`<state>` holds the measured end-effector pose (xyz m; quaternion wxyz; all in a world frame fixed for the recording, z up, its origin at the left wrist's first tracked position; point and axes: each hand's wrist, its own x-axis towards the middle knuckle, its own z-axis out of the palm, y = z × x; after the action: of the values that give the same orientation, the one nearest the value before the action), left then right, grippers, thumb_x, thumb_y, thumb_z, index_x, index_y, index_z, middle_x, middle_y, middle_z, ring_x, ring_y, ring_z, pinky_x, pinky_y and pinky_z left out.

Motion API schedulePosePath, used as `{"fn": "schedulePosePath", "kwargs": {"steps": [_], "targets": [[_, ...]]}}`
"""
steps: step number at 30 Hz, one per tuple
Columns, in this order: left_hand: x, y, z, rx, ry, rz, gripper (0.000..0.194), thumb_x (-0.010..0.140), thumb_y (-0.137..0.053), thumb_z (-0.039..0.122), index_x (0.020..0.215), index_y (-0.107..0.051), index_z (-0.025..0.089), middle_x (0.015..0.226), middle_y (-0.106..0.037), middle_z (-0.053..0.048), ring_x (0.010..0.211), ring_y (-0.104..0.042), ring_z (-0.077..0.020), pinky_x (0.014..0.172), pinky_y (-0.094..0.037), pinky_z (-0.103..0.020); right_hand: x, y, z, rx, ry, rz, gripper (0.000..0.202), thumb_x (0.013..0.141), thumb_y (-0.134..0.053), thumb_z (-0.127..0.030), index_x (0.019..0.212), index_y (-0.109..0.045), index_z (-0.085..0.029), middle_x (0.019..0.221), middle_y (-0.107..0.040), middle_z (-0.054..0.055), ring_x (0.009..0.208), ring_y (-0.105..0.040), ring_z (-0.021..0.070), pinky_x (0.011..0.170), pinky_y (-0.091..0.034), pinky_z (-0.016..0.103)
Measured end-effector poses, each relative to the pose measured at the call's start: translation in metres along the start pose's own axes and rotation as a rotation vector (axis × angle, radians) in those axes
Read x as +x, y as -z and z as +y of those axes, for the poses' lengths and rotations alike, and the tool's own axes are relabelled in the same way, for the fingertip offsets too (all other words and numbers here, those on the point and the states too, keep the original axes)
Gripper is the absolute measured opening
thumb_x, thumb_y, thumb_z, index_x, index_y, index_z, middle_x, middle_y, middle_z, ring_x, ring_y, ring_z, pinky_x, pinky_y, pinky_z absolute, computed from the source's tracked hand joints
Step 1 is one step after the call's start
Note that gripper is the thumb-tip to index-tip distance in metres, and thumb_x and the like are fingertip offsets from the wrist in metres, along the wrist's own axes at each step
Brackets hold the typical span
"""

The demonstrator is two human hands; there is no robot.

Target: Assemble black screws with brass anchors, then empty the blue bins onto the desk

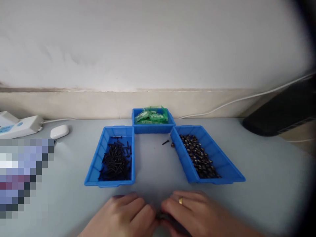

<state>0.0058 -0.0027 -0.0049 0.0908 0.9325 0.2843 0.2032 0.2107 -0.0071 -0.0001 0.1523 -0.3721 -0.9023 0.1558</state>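
My left hand (125,214) and my right hand (189,210) are close together at the bottom of the view, fingers curled. A small dark piece (161,216) shows between their fingertips, mostly hidden, so I cannot make out what it is. The right hand wears a gold ring. Ahead of the left hand is a blue bin (133,164) of black screws (116,161). Beyond the right hand, another blue bin (222,164) holds small brass-and-dark metal parts (197,154). One loose screw (165,142) and a small round metal part (172,144) lie between the bins.
A smaller blue bin (154,129) with green plastic bags (151,116) stands at the back, against the wall. On the left are a white power strip (22,126), a white earbud case (59,131) and a blurred-out object (22,171). A black object (278,108) and white cable (249,97) are right.
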Motion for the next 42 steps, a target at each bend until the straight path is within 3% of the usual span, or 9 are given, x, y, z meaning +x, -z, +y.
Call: {"fn": "schedulePosePath", "kwargs": {"steps": [3,22,35,42], "targets": [[0.003,0.005,0.001,-0.003,0.041,-0.031,0.037,0.096,-0.028,0.022,0.069,-0.053,0.017,0.060,-0.056,0.001,0.051,-0.053,-0.0130,0.045,-0.039,-0.025,0.000,0.005,-0.001,0.005,-0.032,-0.032,0.013,0.071,-0.059,-0.008,0.077,-0.057,-0.019,0.068,-0.062,-0.003,0.063,-0.059,0.0122,0.058,-0.041,0.024],[0.001,0.007,0.003,-0.070,0.035,-0.074,0.023,0.092,-0.039,0.017,0.073,-0.053,0.017,0.064,-0.055,0.002,0.054,-0.049,-0.0133,0.050,-0.035,-0.027,0.003,0.011,-0.002,0.035,-0.078,-0.178,0.005,0.077,-0.051,-0.018,0.077,-0.046,-0.019,0.072,-0.059,-0.001,0.065,-0.055,0.0129,0.057,-0.035,0.024],[0.001,0.009,0.002,-0.041,0.046,-0.082,0.025,0.093,-0.037,0.018,0.074,-0.054,0.017,0.065,-0.054,0.001,0.056,-0.050,-0.0127,0.052,-0.035,-0.026,0.007,0.015,-0.003,0.075,-0.075,-0.171,0.006,0.078,-0.052,-0.015,0.077,-0.047,-0.019,0.071,-0.059,-0.001,0.062,-0.054,0.0120,0.054,-0.035,0.023],[-0.001,0.008,0.001,-0.037,0.078,-0.091,0.024,0.093,-0.036,0.019,0.076,-0.052,0.017,0.064,-0.053,0.001,0.056,-0.050,-0.0130,0.053,-0.036,-0.026,0.008,0.014,-0.002,0.016,-0.029,-0.148,0.013,0.089,-0.043,-0.018,0.082,-0.053,-0.017,0.073,-0.062,0.001,0.065,-0.057,0.0140,0.058,-0.037,0.025]]}}
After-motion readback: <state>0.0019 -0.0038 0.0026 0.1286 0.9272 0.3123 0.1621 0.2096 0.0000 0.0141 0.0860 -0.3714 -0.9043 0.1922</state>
